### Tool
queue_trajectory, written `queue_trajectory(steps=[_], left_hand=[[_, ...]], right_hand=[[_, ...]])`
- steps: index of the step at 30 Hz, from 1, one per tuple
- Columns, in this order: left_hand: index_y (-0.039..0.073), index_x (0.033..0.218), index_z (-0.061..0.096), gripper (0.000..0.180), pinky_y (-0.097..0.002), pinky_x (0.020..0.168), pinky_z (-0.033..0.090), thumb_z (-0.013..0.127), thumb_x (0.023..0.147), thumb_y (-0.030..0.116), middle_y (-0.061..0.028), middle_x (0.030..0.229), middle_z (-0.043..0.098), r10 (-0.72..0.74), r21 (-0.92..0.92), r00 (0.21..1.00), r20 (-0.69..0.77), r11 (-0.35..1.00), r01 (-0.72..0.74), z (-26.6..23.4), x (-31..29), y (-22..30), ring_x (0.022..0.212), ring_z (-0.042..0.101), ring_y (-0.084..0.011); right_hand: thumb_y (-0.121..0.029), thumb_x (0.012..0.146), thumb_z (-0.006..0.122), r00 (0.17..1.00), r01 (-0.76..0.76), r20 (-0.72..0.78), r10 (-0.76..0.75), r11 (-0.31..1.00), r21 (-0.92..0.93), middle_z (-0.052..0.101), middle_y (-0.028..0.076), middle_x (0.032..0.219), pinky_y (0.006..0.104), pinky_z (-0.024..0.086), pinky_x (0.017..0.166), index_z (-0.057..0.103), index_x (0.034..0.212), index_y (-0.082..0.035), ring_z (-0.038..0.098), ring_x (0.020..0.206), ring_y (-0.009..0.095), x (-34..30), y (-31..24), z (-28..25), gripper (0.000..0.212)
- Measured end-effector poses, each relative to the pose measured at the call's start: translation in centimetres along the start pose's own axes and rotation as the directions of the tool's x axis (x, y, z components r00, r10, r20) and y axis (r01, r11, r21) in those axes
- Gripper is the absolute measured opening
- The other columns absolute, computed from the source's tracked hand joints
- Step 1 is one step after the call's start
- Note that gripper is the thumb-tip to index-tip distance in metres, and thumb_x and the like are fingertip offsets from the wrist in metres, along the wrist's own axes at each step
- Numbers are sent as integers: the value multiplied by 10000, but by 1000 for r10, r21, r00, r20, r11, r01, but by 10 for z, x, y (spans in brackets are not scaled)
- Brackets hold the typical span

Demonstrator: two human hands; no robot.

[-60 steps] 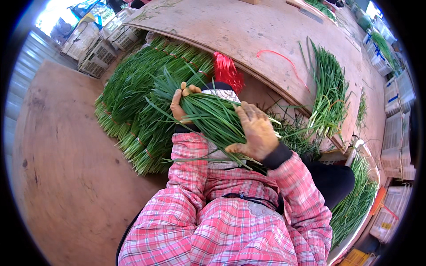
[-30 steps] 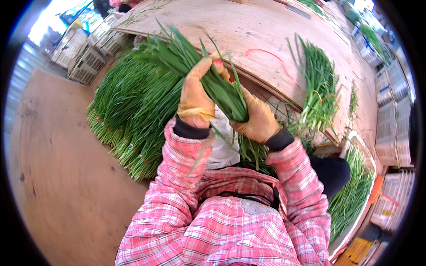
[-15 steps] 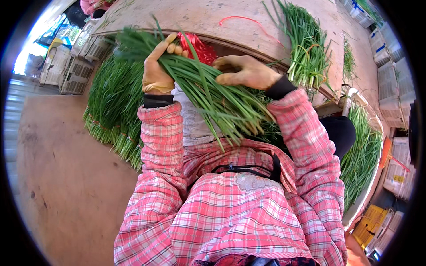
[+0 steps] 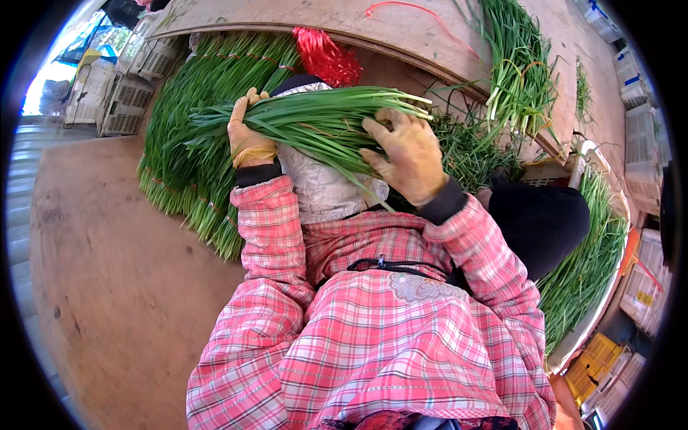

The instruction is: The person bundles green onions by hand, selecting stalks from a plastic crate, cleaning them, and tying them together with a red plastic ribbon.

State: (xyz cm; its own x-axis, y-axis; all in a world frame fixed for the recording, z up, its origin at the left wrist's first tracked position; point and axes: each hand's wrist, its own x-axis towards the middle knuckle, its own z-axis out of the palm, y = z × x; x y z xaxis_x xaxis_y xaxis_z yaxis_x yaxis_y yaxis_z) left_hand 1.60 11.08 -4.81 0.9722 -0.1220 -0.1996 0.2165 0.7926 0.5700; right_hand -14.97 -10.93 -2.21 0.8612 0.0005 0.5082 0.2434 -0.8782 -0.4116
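A thick loose bunch of green chives [image 4: 315, 115] lies across my lap, leaf tips to the left and pale stem ends to the right. My left hand [image 4: 249, 132] is closed around its leafy half. My right hand [image 4: 408, 154] touches the stem end, thumb and fingers apart, with some pale ends jutting past the fingertips. Both hands wear yellowish gloves. Just beyond the bunch hangs a bundle of red plastic strips [image 4: 326, 57]. To my left, tied chive bundles [image 4: 186, 150] are piled in rows.
A wooden board [image 4: 251, 16] lies ahead, bearing a heap of chives [image 4: 519, 72] and a red strip [image 4: 423, 16]. Loose leaves [image 4: 473, 143] lie by my right knee. On the right stands a white tub [image 4: 613, 287] of chives; plastic crates [image 4: 645, 143] line the far right.
The bunch has turned from slanting to nearly level, and its stem ends have risen. My right hand has moved down onto those ends. The left hand has lowered slightly, still gripping.
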Motion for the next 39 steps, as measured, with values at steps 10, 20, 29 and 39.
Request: queue_trajectory(steps=[10, 20, 29, 39], left_hand=[[-19, 975, 570, 207, -378, 842, 471, 469, 871, 129, -98, 902, 613, 12, 19, 990, -140, 1000, -9, -31, 12, 6, 855, 583, -240], [21, 929, 609, 228, -371, 827, 488, 426, 887, 149, -101, 939, 650, 74, 73, 983, -170, 995, -62, -64, 25, 1, 867, 608, -238], [36, 868, 611, 220, -411, 798, 504, 430, 878, 161, -95, 903, 646, -23, -18, 957, -290, 1000, 19, -40, 15, -1, 822, 610, -250], [52, 844, 612, 187, -385, 796, 495, 455, 872, 150, -57, 868, 642, -13, 21, 972, -234, 1000, 18, -52, 15, 2, 818, 598, -218]], right_hand=[[-111, 854, 590, 741, -581, 444, 504, 150, 800, 630, 63, 682, 190, 379, 477, 647, 896, 26, 518, 527, 77, -25, 24, -57, 155], [-87, 718, 689, 974, -190, 54, 220, 923, -334, 643, 121, 920, 348, 469, 765, 660, 919, -81, 614, 850, 279, -77, 80, -94, 203], [-318, 790, 612, 985, 27, 173, 6, 982, -185, 568, 97, 760, 371, 444, 605, 582, 884, -66, 575, 685, 256, -29, -1, -8, 271], [-176, 756, 659, 986, -150, 102, 130, 965, 215, 592, 82, 665, 349, 465, 482, 624, 753, -68, 590, 581, 262, -95, 29, -40, 113]])
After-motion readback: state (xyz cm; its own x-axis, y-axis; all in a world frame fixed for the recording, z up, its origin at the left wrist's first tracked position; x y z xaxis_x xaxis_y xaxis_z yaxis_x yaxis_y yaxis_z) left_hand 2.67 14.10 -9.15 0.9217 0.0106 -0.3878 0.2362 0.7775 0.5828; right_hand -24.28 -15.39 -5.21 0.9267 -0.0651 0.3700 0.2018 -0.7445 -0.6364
